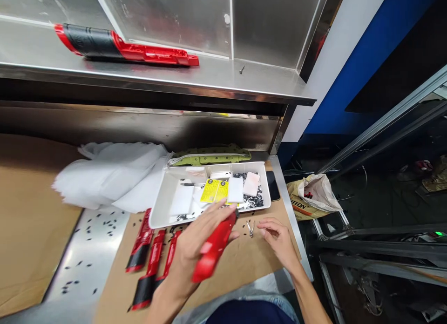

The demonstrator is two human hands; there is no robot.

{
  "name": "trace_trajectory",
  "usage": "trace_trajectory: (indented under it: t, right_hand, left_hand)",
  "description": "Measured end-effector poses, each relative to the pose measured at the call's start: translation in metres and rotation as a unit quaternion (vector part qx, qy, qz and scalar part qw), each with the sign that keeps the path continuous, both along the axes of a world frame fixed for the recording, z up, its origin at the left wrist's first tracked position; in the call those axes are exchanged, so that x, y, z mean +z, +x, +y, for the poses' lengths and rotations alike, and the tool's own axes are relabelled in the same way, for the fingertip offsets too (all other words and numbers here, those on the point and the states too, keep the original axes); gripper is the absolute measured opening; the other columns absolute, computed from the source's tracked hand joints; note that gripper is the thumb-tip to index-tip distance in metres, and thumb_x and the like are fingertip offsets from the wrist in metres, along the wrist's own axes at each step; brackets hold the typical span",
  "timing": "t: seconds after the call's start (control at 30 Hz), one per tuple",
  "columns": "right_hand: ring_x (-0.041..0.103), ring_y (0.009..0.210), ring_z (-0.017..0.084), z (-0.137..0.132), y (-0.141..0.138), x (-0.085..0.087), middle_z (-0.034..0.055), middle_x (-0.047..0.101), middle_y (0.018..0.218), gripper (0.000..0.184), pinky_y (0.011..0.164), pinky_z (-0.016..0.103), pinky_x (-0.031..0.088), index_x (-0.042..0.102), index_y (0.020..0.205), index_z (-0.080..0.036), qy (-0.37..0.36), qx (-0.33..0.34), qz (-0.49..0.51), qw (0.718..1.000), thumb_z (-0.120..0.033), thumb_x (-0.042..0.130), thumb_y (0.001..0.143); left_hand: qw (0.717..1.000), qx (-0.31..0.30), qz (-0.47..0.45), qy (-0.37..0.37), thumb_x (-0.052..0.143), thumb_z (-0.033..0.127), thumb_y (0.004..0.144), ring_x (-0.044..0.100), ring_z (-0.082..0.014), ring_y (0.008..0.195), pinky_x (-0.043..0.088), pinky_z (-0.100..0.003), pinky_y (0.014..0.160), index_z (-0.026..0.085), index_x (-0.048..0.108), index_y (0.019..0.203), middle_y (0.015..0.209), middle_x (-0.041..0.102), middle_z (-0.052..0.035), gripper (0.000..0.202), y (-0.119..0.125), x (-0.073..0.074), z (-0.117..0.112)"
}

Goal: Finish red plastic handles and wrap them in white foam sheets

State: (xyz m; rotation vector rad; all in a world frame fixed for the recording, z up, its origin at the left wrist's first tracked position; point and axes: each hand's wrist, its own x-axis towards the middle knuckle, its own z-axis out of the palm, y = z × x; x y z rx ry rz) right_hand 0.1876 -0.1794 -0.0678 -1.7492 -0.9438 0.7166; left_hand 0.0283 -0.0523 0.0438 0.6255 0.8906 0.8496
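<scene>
- Stainless bench [87, 263] under a steel shelf [216, 79]; brown cardboard [244, 263] laid over the near part.
- Left hand [192, 245]: raised above the cardboard, fingers wrapped tight around a red casing [213, 248], thumb on top. Casing tilted, upper end pointing at the tray; somewhat blurred.
- Right hand [279, 240]: palm down, fingers loosely apart, tips resting on the cardboard, nothing gripped. Small metal clip [250, 228] just beside the fingertips, apart from them.
- White tray [159, 207] just beyond both hands: yellow labels [214, 190], white pads [235, 189], heap of small black screws [254, 202] in the right corner.
- Three red-and-black casings [141, 242] side by side on the cardboard, left of the held one.
- Loose black screws [87, 231] scattered over the bare steel at left.
- White foam sheets [111, 175] left of the tray; green casing [209, 155] behind it.
- One long red-and-black casing [125, 47] on the shelf.
</scene>
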Motion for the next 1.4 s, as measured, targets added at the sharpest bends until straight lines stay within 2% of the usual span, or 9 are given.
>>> trace_trajectory:
  t: [0.2, 0.3, 0.4, 0.57, 0.77, 0.9, 1.0, 1.27, 1.4]
  right_hand:
    - [0.051, 0.115, 0.029, 0.026, -0.008, -0.053, 0.0107, 0.064, 0.11, 0.01, 0.102, 0.051, 0.035, 0.071, 0.087, -0.02, -0.153, -0.059, -0.098, 0.982, -0.016, 0.062, 0.082]
    - [0.058, 0.103, 0.023, 0.044, -0.016, -0.068, 0.0053, 0.065, 0.102, 0.013, 0.097, 0.047, 0.042, 0.066, 0.093, -0.017, -0.188, -0.045, -0.078, 0.978, -0.027, 0.067, 0.085]
    - [0.062, 0.095, 0.02, 0.05, -0.016, -0.07, 0.0037, 0.065, 0.099, 0.021, 0.09, 0.042, 0.047, 0.064, 0.094, -0.016, -0.179, -0.038, -0.036, 0.983, -0.037, 0.063, 0.09]
    - [0.067, 0.081, 0.019, 0.026, -0.007, -0.031, 0.0054, 0.07, 0.083, 0.034, 0.071, 0.031, 0.051, 0.054, 0.117, -0.017, -0.086, 0.012, 0.096, 0.992, -0.04, 0.043, 0.094]
    - [0.064, 0.086, 0.02, -0.007, -0.03, 0.037, 0.0095, 0.067, 0.102, 0.043, 0.064, 0.027, 0.049, 0.056, 0.121, -0.02, 0.038, 0.049, 0.266, 0.962, -0.05, 0.046, 0.092]
    - [0.06, 0.072, 0.016, -0.017, -0.049, 0.074, 0.0019, 0.064, 0.076, 0.03, 0.066, 0.025, 0.049, 0.066, 0.079, -0.023, 0.107, 0.002, 0.042, 0.993, -0.049, 0.057, 0.092]
    - [0.066, 0.081, 0.016, -0.021, -0.055, 0.095, 0.0063, 0.066, 0.095, 0.028, 0.069, 0.025, 0.054, 0.074, 0.09, -0.025, 0.176, 0.03, -0.109, 0.978, -0.039, 0.051, 0.098]
    - [0.072, 0.078, 0.021, -0.027, -0.076, 0.106, 0.0036, 0.076, 0.082, 0.054, 0.072, 0.036, 0.061, 0.037, 0.148, -0.03, 0.269, 0.001, -0.177, 0.947, -0.038, 0.054, 0.097]
    - [0.074, 0.084, 0.021, -0.032, -0.079, 0.107, 0.0085, 0.077, 0.097, 0.042, 0.07, 0.032, 0.064, 0.054, 0.134, -0.027, 0.265, 0.005, -0.135, 0.955, -0.035, 0.062, 0.093]
  left_hand:
    - [0.983, 0.045, 0.09, 0.156, 0.091, 0.019, 0.053, 0.067, -0.0252, 0.104, 0.053, -0.019, 0.086, 0.017, 0.075, 0.091, 0.102, 0.073, -0.0065, 0.041, -0.007, -0.01, 0.012]
    - [0.994, 0.065, 0.062, 0.061, 0.089, 0.05, 0.052, 0.068, -0.0176, 0.065, 0.059, -0.022, 0.062, 0.024, 0.072, 0.106, 0.075, 0.07, 0.0024, 0.062, -0.018, -0.02, 0.009]
    - [0.995, 0.038, 0.03, -0.087, 0.084, 0.046, 0.061, 0.064, -0.0165, 0.059, 0.058, -0.022, 0.052, 0.019, 0.072, 0.107, 0.073, 0.071, -0.0004, 0.055, -0.038, -0.028, 0.005]
    - [0.976, -0.036, -0.024, -0.214, 0.069, 0.024, 0.08, 0.067, -0.0205, 0.068, 0.061, -0.03, 0.063, 0.012, 0.074, 0.095, 0.079, 0.072, -0.0099, 0.021, -0.061, -0.039, -0.016]
    - [0.959, -0.006, -0.084, -0.271, 0.056, 0.017, 0.089, 0.071, -0.0203, 0.075, 0.062, -0.035, 0.076, 0.011, 0.068, 0.114, 0.082, 0.073, -0.0128, 0.028, -0.037, -0.032, -0.041]
    - [0.945, -0.015, -0.137, -0.298, 0.047, 0.024, 0.095, 0.074, -0.028, 0.089, 0.059, -0.043, 0.086, 0.015, 0.047, 0.142, 0.081, 0.074, -0.0148, 0.048, -0.028, -0.02, -0.05]
    - [0.949, -0.044, -0.191, -0.245, 0.047, 0.023, 0.095, 0.063, -0.0353, 0.115, 0.049, -0.052, 0.101, 0.019, 0.053, 0.138, 0.088, 0.076, -0.0174, 0.043, -0.032, -0.009, -0.056]
    - [0.943, -0.085, -0.23, -0.223, 0.053, 0.017, 0.093, 0.058, -0.0342, 0.121, 0.047, -0.049, 0.104, 0.029, 0.069, 0.117, 0.093, 0.078, -0.0153, 0.032, -0.04, -0.001, -0.066]
    - [0.93, -0.092, -0.257, -0.247, 0.054, 0.023, 0.092, 0.055, -0.0335, 0.125, 0.044, -0.049, 0.106, 0.031, 0.069, 0.118, 0.091, 0.078, -0.0134, 0.03, -0.041, -0.002, -0.068]
